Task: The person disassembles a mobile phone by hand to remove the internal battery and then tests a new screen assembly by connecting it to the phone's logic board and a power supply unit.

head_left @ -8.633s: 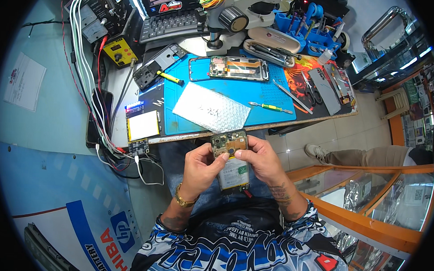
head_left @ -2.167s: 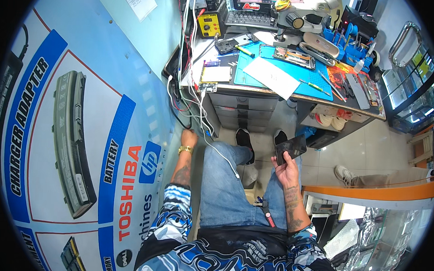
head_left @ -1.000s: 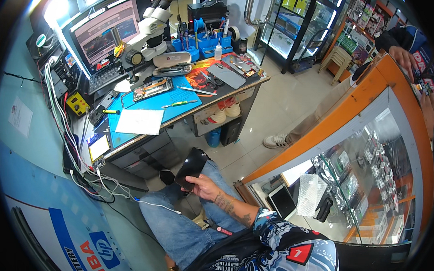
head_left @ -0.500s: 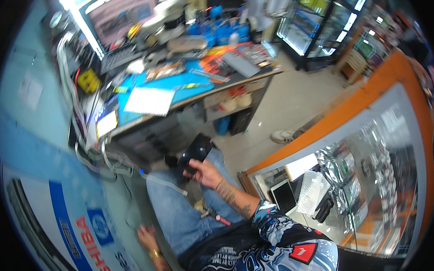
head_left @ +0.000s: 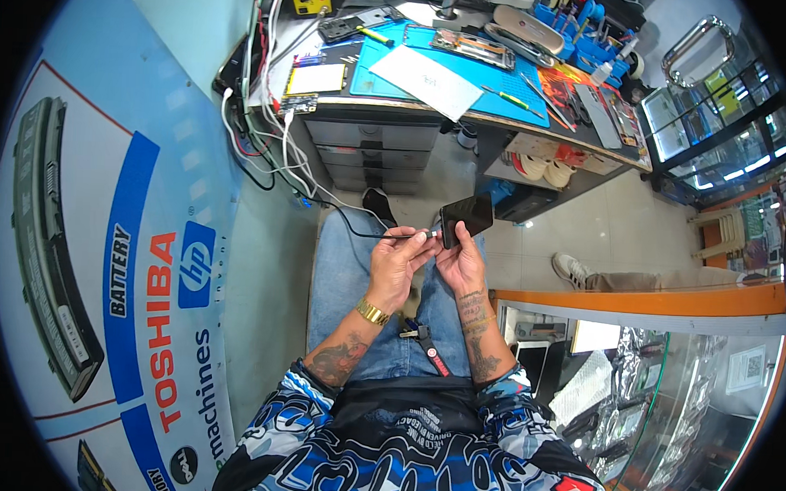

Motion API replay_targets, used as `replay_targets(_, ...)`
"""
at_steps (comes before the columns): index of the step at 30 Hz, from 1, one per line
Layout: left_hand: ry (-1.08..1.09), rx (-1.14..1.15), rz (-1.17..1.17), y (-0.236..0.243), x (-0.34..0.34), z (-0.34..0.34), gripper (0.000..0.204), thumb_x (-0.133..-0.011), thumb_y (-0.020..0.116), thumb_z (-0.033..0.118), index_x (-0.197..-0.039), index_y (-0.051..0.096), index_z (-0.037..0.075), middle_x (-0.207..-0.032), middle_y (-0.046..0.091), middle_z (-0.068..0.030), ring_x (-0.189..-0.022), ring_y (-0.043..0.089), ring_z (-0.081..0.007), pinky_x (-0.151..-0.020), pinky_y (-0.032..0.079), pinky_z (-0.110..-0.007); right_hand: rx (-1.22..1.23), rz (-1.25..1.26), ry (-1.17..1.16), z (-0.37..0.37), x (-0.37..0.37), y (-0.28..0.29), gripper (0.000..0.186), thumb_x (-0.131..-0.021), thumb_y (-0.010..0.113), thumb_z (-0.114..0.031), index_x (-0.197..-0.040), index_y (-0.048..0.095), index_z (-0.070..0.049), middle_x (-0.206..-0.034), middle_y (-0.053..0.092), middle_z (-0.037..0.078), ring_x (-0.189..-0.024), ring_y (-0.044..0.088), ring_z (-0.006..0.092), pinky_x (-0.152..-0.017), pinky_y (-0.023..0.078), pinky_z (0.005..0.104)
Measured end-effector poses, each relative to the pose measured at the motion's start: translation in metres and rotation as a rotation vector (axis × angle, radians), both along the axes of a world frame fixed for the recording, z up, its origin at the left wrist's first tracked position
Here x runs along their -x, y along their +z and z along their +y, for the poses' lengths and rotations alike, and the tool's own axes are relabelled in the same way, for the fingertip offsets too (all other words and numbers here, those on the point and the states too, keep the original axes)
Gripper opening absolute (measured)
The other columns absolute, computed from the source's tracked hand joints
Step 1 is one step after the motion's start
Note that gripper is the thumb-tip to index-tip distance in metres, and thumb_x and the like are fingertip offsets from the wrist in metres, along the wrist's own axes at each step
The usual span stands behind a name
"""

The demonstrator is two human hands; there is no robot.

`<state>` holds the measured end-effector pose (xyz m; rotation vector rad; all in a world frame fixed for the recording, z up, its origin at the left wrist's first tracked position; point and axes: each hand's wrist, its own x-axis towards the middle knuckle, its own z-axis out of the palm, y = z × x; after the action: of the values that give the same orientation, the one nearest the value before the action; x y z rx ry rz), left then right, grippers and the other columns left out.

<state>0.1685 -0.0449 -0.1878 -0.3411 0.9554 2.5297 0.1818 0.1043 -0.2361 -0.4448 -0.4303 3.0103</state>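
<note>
Over my lap, my right hand (head_left: 461, 267) is closed round a black smartphone (head_left: 472, 217), its dark screen facing up and the thumb along its near edge. My left hand (head_left: 394, 270) pinches the end of a black charging cable (head_left: 359, 233). The cable's small light-coloured plug (head_left: 431, 235) points at the phone's left end; whether it is inside the port I cannot tell. From my fingers the cable runs left to a bundle of white cords (head_left: 296, 168) beside the bench. Keys (head_left: 414, 331) on a red-and-black strap lie between my thighs.
Ahead is a workbench with a blue mat (head_left: 407, 81), a white sheet (head_left: 426, 80), an opened device (head_left: 473, 49) and tools. Drawers (head_left: 375, 150) stand below it. A glass case with an orange edge (head_left: 642, 296) is at my right, a poster wall (head_left: 151, 237) at my left. Another person's shoe (head_left: 570, 271) shows beyond.
My left hand has come up from low on the left and now holds the cable end at the phone. The phone stays in my right hand. My view has swung round to the left.
</note>
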Motion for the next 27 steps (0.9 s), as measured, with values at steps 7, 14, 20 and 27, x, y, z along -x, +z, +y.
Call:
replay_targets(7,-0.017,-0.005,0.049,0.001,-0.003,0.021,0.019,-0.092,0.071,0.004,-0.108,0.06,0.004,-0.111,0.07,-0.0151,-0.101,0.071,-0.0247,-0.094,0.058,-0.041,-0.039,0.03,-0.021,0.014,-0.003,-0.003,0.015,-0.1,0.063,-0.014,-0.108,0.068,-0.003,-0.1,0.074,0.011,-0.089,0.072,0.0238,-0.078,0.06,0.0377)
replay_targets(14,0.035,0.036,0.071,-0.002,-0.002,0.021,0.018,-0.092,0.071,0.003,-0.108,0.063,0.001,-0.111,0.07,-0.015,-0.098,0.071,-0.0238,-0.092,0.059,-0.039,-0.085,-0.001,-0.017,0.009,-0.004,0.003,0.017,-0.1,0.062,-0.013,-0.113,0.066,-0.002,-0.107,0.073,0.011,-0.09,0.072,0.0231,-0.082,0.06,0.0368)
replay_targets(20,0.027,0.118,0.114,-0.003,0.0,0.019,0.023,-0.092,0.071,0.003,-0.113,0.065,-0.003,-0.109,0.071,-0.0141,-0.098,0.071,-0.0224,-0.092,0.06,-0.037,-0.082,0.0,-0.015,0.009,-0.003,-0.001,0.016,-0.099,0.063,-0.013,-0.111,0.067,-0.003,-0.105,0.074,0.01,-0.09,0.072,0.0231,-0.084,0.06,0.0381)
replay_targets(27,0.103,0.267,0.258,-0.004,0.002,0.018,0.017,-0.092,0.071,0.002,-0.107,0.07,-0.005,-0.103,0.073,-0.013,-0.094,0.072,-0.0191,-0.088,0.059,-0.031,-0.186,-0.007,0.003,0.005,-0.001,0.009,0.015,-0.098,0.064,-0.011,-0.11,0.067,-0.004,-0.103,0.074,0.01,-0.089,0.072,0.0235,-0.084,0.06,0.0403)
